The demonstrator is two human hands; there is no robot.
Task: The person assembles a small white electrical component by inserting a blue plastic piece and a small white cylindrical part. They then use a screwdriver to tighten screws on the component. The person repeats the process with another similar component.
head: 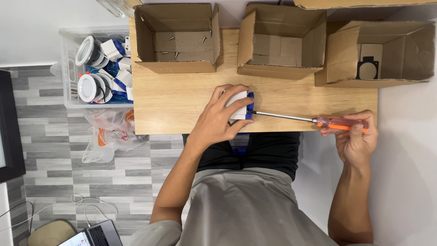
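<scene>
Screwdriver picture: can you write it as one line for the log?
left hand: holds white box on wooden table | right hand: grips orange screwdriver | tip: at box's blue side | screws: in left carton

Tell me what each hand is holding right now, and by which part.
Left hand grips the white box with blue clips from above, around its body. Right hand holds the screwdriver by its orange handle.

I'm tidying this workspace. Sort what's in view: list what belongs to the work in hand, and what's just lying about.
In use:
- left hand pressing the white and blue part
- right hand holding the orange screwdriver
- box with screws
- bin of white fittings

Lying about:
- plastic bag
- laptop
- two other boxes
</scene>
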